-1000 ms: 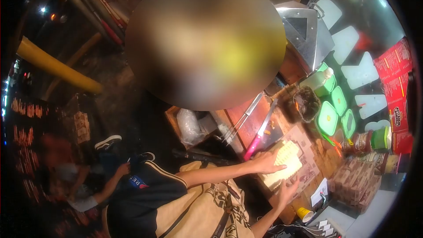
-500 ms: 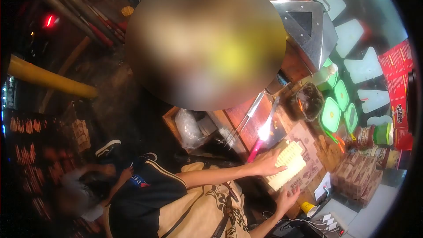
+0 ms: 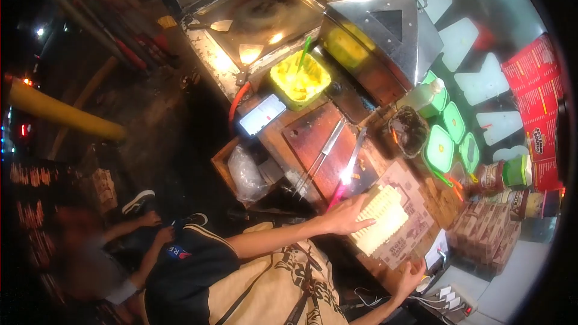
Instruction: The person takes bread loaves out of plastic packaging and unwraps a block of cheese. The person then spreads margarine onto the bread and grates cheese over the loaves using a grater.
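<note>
A pale yellow slab with a ridged surface, bread-like in look, (image 3: 382, 219) lies on flat printed cardboard (image 3: 404, 244) at the wooden counter. My left hand (image 3: 346, 215) grips its near side, thumb on the ridged face and the other fingers partly hidden. Close to the lower edge of the cardboard is my right hand (image 3: 408, 278), its fingers loosely bent and apart, with nothing visible in them. Beside it a cup (image 3: 424, 283) is partly covered. The pink handle of a bright-bladed knife (image 3: 337, 194) points toward my left hand.
A long two-pronged fork (image 3: 328, 144) rests over a reddish board (image 3: 313, 135). Farther off are a phone (image 3: 263, 115), a yellow-filled tub (image 3: 301, 87) and a griddle (image 3: 259, 6). Green-lidded containers (image 3: 439, 147) and stacked boxes (image 3: 484, 232) stand opposite. Another person (image 3: 114, 259) sits behind.
My right hand has drawn away from the cardboard's edge toward the cup. My left hand keeps its hold on the slab. The view has shifted, and the blurred patch is gone.
</note>
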`<state>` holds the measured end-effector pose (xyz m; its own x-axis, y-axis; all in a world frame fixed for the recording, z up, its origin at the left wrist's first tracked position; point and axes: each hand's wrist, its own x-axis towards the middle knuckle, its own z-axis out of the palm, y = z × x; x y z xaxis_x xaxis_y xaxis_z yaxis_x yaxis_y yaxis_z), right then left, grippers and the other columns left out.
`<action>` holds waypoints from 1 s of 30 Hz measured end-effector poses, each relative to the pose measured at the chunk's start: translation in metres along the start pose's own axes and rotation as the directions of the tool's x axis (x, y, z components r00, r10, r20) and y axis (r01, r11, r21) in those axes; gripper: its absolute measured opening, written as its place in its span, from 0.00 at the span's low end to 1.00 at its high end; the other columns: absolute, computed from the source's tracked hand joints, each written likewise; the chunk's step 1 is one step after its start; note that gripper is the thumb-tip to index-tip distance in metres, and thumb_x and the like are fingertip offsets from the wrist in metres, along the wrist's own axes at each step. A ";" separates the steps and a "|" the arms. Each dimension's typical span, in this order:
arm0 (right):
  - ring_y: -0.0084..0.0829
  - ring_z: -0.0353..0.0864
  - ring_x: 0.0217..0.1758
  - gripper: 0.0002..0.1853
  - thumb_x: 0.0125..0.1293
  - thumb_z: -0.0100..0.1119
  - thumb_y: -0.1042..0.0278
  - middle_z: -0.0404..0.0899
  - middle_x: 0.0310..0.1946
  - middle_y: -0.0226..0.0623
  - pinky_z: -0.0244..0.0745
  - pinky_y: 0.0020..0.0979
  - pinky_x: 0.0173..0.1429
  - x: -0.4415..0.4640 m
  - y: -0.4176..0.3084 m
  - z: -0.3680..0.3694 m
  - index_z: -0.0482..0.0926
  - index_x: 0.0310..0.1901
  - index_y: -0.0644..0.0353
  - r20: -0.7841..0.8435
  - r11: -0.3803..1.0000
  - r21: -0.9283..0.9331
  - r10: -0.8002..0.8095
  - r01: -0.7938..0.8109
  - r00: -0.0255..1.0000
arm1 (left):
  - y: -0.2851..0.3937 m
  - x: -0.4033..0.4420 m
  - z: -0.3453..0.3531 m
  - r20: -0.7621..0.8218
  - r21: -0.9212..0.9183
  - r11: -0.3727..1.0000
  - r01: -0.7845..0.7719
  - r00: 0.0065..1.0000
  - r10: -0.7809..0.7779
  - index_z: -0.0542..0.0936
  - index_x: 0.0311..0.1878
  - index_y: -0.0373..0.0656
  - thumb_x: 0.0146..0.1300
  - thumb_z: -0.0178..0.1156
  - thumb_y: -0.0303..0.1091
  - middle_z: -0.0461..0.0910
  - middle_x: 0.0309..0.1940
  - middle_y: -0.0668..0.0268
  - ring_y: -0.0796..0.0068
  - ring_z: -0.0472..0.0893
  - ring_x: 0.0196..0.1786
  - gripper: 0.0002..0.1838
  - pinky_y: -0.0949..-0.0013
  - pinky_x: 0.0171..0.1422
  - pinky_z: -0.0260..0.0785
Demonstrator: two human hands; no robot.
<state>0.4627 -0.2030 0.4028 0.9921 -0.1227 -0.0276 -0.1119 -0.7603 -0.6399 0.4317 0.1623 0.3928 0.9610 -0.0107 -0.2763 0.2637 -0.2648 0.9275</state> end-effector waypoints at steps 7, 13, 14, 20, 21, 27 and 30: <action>0.35 0.79 0.44 0.27 0.63 0.61 0.72 0.77 0.45 0.46 0.74 0.32 0.48 0.043 -0.002 0.001 0.68 0.63 0.61 0.150 0.993 0.041 -0.115 0.110 0.982 | -0.019 -0.026 0.007 -0.187 -0.100 0.994 0.033 0.981 -0.052 0.58 0.69 0.35 0.63 0.60 0.53 0.72 0.60 0.47 0.50 0.77 0.57 0.41 0.59 0.61 0.70; 0.35 0.80 0.41 0.25 0.62 0.61 0.72 0.78 0.42 0.45 0.76 0.33 0.45 0.055 0.018 0.003 0.70 0.61 0.63 0.244 0.992 0.010 -0.124 0.125 0.962 | -0.025 -0.052 0.008 -0.253 -0.274 0.962 0.010 0.964 -0.082 0.62 0.66 0.34 0.63 0.63 0.47 0.75 0.57 0.48 0.58 0.79 0.55 0.36 0.62 0.59 0.72; 0.34 0.80 0.40 0.24 0.61 0.60 0.74 0.78 0.41 0.45 0.76 0.33 0.44 0.055 0.021 0.004 0.70 0.60 0.63 0.255 0.991 0.008 -0.129 0.131 0.958 | -0.023 -0.054 0.008 -0.258 -0.274 0.962 0.011 0.963 -0.085 0.62 0.66 0.34 0.64 0.63 0.45 0.75 0.57 0.49 0.59 0.79 0.56 0.35 0.62 0.59 0.72; 0.34 0.81 0.39 0.23 0.60 0.61 0.74 0.80 0.39 0.44 0.76 0.33 0.45 0.047 0.014 0.000 0.73 0.57 0.65 0.297 0.992 -0.003 -0.120 0.126 0.947 | -0.016 -0.058 0.003 -0.293 -0.290 0.957 -0.014 0.953 -0.075 0.64 0.64 0.34 0.63 0.64 0.44 0.78 0.54 0.51 0.62 0.80 0.53 0.33 0.63 0.58 0.73; 0.35 0.81 0.40 0.22 0.59 0.62 0.73 0.80 0.39 0.43 0.76 0.34 0.46 0.046 0.009 -0.002 0.73 0.57 0.65 0.299 0.994 -0.014 -0.102 0.112 0.949 | -0.015 -0.058 0.003 -0.294 -0.302 0.953 -0.023 0.953 -0.071 0.65 0.64 0.34 0.63 0.64 0.45 0.78 0.53 0.51 0.62 0.81 0.52 0.34 0.64 0.57 0.73; 0.34 0.81 0.43 0.23 0.58 0.62 0.72 0.82 0.43 0.45 0.75 0.34 0.51 0.054 -0.010 -0.017 0.75 0.56 0.67 0.213 0.973 -0.032 -0.218 0.229 0.953 | -0.015 -0.060 -0.004 -0.308 -0.387 0.917 -0.093 0.951 -0.034 0.66 0.62 0.34 0.65 0.60 0.33 0.79 0.53 0.54 0.68 0.79 0.53 0.25 0.66 0.57 0.72; 0.34 0.82 0.44 0.20 0.59 0.63 0.70 0.82 0.42 0.47 0.76 0.33 0.49 0.069 -0.026 -0.039 0.77 0.54 0.66 0.186 0.970 0.018 -0.241 0.242 0.953 | -0.022 -0.059 -0.007 -0.324 -0.412 0.906 -0.097 0.945 -0.046 0.65 0.63 0.33 0.66 0.58 0.29 0.78 0.52 0.55 0.69 0.79 0.54 0.24 0.68 0.59 0.71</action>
<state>0.5321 -0.2164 0.4476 0.9827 0.1845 -0.0147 0.1323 -0.7558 -0.6413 0.3694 0.1751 0.3905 0.9231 0.3140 -0.2220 0.1796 0.1583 0.9709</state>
